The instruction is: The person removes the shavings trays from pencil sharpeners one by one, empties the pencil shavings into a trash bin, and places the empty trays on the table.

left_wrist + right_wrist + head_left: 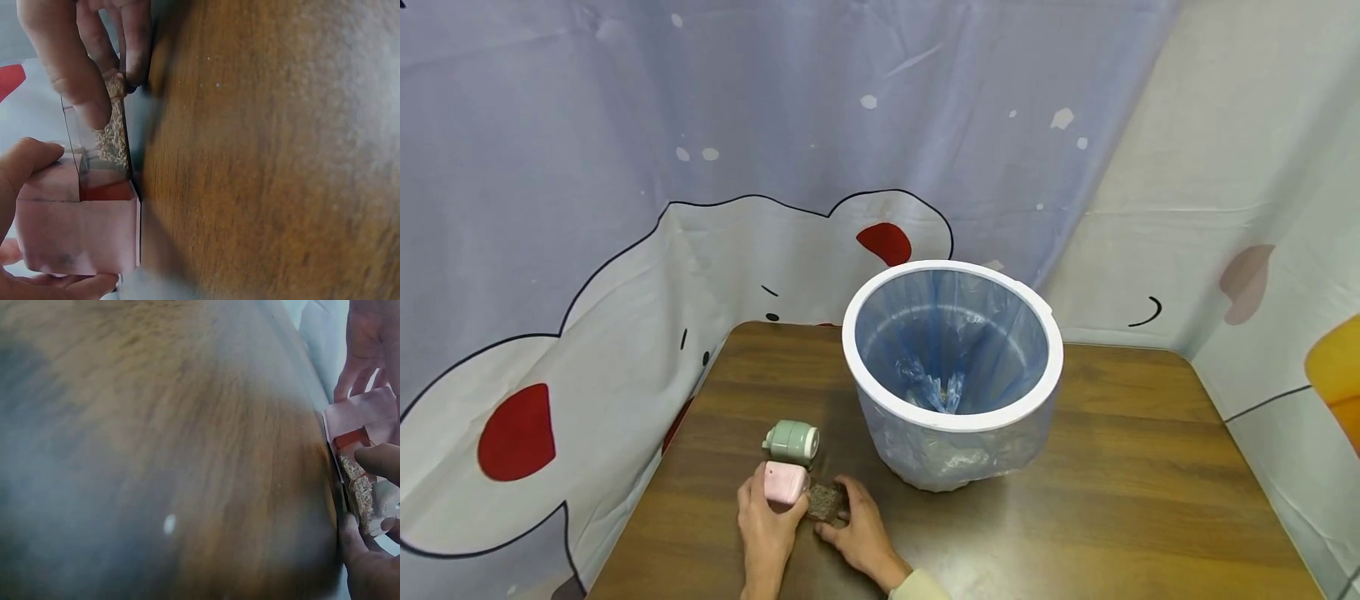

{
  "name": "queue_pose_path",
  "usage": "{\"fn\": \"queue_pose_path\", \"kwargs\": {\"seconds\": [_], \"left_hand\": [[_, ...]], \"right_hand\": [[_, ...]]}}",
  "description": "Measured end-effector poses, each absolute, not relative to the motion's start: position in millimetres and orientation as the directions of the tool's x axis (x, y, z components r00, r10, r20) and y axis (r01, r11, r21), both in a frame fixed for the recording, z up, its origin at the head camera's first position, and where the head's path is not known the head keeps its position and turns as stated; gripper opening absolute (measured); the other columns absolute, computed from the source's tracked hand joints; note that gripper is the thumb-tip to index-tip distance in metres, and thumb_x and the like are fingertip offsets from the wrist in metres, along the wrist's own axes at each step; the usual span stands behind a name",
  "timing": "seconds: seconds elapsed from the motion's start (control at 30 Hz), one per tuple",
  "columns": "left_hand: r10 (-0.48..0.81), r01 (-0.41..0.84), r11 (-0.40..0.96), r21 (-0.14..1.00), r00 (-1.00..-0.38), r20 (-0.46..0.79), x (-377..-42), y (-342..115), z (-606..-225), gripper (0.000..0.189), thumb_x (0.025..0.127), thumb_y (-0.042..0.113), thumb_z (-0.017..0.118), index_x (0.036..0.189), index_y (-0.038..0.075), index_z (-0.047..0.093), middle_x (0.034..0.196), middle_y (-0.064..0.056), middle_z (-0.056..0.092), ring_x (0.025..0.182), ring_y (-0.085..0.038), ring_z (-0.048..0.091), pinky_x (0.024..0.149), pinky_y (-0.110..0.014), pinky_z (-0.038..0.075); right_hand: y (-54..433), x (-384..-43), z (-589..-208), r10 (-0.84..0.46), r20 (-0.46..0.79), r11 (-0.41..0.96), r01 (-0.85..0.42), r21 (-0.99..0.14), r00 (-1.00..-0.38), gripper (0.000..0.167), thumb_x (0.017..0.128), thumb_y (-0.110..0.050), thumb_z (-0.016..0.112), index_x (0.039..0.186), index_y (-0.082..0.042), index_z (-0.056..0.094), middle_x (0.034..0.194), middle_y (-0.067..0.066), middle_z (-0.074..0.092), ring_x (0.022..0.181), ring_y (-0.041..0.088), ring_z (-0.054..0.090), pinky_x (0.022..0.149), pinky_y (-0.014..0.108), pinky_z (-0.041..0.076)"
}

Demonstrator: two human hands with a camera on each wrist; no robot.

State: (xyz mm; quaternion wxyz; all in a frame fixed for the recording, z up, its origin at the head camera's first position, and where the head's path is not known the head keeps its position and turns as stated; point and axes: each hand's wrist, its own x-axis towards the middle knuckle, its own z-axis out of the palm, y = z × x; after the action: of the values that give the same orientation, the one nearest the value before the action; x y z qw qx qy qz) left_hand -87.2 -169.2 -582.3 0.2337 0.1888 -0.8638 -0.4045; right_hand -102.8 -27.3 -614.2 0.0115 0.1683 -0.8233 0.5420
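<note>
On the table, my left hand grips a pink, box-shaped pencil sharpener, thumb on one side and fingers on the other. The left wrist view shows the sharpener's open end with a reddish inside. A clear shavings drawer lines up with that opening, its near end at the pink edge. Light brown shavings fill much of it. My right hand pinches the drawer between thumb and fingers, low over the wood. Just beyond the sharpener lies a green cylinder with a pale end, on its side.
Behind and right of my hands stands a round bin with a white rim, lined with a bluish plastic bag. Crumpled plastic lies inside it. The wooden table stretches right, and a printed curtain hangs along its back and sides.
</note>
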Motion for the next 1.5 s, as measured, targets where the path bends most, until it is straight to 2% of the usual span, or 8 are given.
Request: {"fn": "queue_pose_path", "kwargs": {"seconds": [0.2,0.47,0.73,0.87,1.17,1.5], "left_hand": [[-0.524,-0.132,0.602,0.788,-0.810,0.265,-87,-168,-581,0.080,0.057,0.011,0.081,0.129,0.000,0.047,0.115,-0.023,0.046,0.102,-0.043,0.049,0.085,-0.054,0.040],[-0.524,-0.130,0.605,0.785,-0.808,0.270,-88,-167,-580,0.080,0.057,0.012,0.082,0.129,0.001,0.047,0.114,-0.024,0.046,0.102,-0.043,0.050,0.084,-0.055,0.040],[-0.521,-0.142,0.605,0.783,-0.815,0.255,-87,-167,-580,0.081,0.058,0.012,0.082,0.130,0.000,0.046,0.116,-0.024,0.046,0.102,-0.045,0.049,0.084,-0.055,0.040],[-0.518,-0.143,0.610,0.779,-0.816,0.256,-86,-166,-580,0.082,0.058,0.013,0.082,0.130,-0.001,0.046,0.116,-0.025,0.046,0.103,-0.045,0.049,0.085,-0.055,0.040],[-0.518,-0.138,0.614,0.777,-0.814,0.265,-86,-167,-582,0.082,0.058,0.014,0.082,0.130,0.000,0.047,0.115,-0.024,0.046,0.102,-0.044,0.050,0.084,-0.055,0.040],[-0.519,-0.125,0.620,0.775,-0.805,0.286,-87,-168,-582,0.081,0.056,0.013,0.082,0.129,0.000,0.048,0.113,-0.024,0.047,0.100,-0.044,0.051,0.083,-0.055,0.041]], "right_hand": [[-25,-102,-613,-0.254,0.112,0.266,-0.181,-0.947,-0.961,0.067,0.067,-0.005,0.078,0.126,-0.001,0.045,0.120,0.013,0.048,0.104,0.025,0.053,0.077,0.022,0.049],[-21,-97,-611,-0.239,0.063,0.131,-0.096,-0.987,-0.969,0.068,0.063,0.003,0.079,0.123,-0.003,0.049,0.116,0.015,0.049,0.098,0.025,0.057,0.075,0.024,0.051],[-10,-84,-580,-0.256,0.040,-0.016,-0.037,-0.999,-0.966,0.066,0.063,0.013,0.072,0.124,0.008,0.047,0.116,0.027,0.046,0.098,0.041,0.055,0.077,0.037,0.051],[-3,-83,-581,-0.258,0.034,-0.066,-0.017,-0.998,-0.966,0.067,0.064,0.013,0.072,0.125,0.009,0.045,0.119,0.029,0.043,0.098,0.043,0.054,0.076,0.039,0.051],[11,-81,-588,-0.250,0.059,-0.124,-0.029,-0.992,-0.966,0.067,0.065,0.014,0.070,0.126,0.012,0.043,0.124,0.030,0.042,0.107,0.046,0.047,0.080,0.041,0.049],[22,-79,-588,-0.270,0.044,-0.089,-0.021,-0.996,-0.962,0.067,0.068,0.010,0.071,0.128,0.009,0.043,0.125,0.029,0.041,0.110,0.044,0.046,0.084,0.041,0.047]]}}
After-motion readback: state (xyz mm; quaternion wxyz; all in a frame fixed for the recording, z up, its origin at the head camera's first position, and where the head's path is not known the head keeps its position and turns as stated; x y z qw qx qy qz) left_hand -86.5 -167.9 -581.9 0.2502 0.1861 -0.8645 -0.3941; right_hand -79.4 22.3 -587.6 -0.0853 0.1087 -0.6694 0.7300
